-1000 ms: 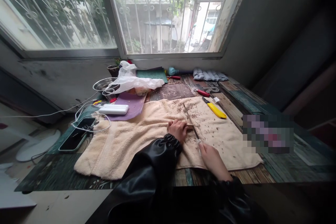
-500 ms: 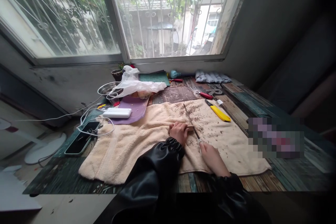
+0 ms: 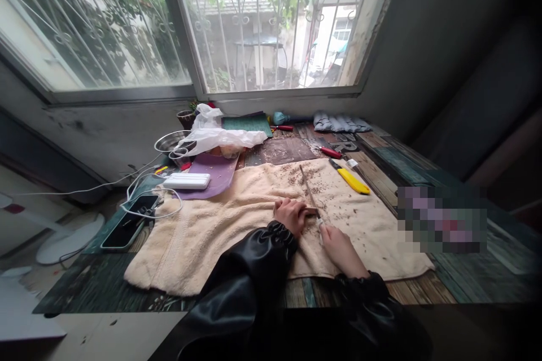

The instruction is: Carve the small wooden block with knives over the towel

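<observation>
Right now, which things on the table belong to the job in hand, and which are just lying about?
In use:
- small wooden piece, in the left hand
- long thin tool, in the right hand
- beige towel, beneath the work

Apparently lying about:
- yellow-handled cutter
- phone
- white plastic bag
- purple sheet

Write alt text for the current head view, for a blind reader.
A person's left hand holds a small wooden piece over a beige towel while the right hand holds a slim rod-like tool against it. Brown crumbs litter the towel; a yellow cutter lies at right, a white plastic bag beyond.
</observation>
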`<state>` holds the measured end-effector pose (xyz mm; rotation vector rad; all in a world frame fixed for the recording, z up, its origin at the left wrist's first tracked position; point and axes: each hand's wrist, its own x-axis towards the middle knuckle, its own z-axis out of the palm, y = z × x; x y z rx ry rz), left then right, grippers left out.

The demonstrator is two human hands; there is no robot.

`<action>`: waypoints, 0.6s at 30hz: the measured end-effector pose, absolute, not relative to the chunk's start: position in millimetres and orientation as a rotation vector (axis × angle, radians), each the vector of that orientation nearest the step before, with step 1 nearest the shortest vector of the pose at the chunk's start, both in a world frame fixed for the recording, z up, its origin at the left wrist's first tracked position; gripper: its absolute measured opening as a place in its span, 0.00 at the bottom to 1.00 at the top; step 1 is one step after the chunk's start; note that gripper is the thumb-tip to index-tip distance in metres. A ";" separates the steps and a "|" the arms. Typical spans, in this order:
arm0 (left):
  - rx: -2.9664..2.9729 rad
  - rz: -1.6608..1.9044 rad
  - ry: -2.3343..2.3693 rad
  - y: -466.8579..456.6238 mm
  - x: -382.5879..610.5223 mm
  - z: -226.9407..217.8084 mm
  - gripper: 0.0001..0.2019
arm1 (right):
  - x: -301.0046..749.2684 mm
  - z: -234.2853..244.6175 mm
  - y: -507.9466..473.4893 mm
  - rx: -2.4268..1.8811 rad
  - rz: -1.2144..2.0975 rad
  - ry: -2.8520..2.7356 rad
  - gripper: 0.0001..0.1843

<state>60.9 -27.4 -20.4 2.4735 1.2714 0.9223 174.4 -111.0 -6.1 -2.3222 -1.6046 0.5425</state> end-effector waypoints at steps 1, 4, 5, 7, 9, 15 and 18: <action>2.469 0.925 1.275 -26.4 60.5 -20.4 0.07 | 174.7 -7.6 -115.8 -2.309 0.555 -1.612 0.21; 2.468 0.925 1.289 -24.9 59.4 -19.4 0.06 | 174.5 -10.4 -130.0 -2.297 0.570 -1.619 0.22; 2.476 0.920 1.286 -25.3 59.3 -18.9 0.06 | 173.9 -10.0 -131.2 -2.303 0.563 -1.617 0.22; 2.494 0.914 1.268 -27.5 59.5 -18.1 0.06 | 171.7 -7.2 -126.1 -2.329 0.526 -1.605 0.22; 2.492 0.918 1.272 -29.9 60.0 -17.6 0.06 | 169.5 -3.7 -115.4 -2.347 0.493 -1.592 0.22; 2.471 0.925 1.279 -26.9 60.5 -17.7 0.06 | 170.7 -8.2 -120.1 -2.306 0.548 -1.587 0.21; 2.473 0.927 1.289 -24.2 60.8 -17.6 0.06 | 172.2 -11.2 -132.5 -2.285 0.577 -1.585 0.22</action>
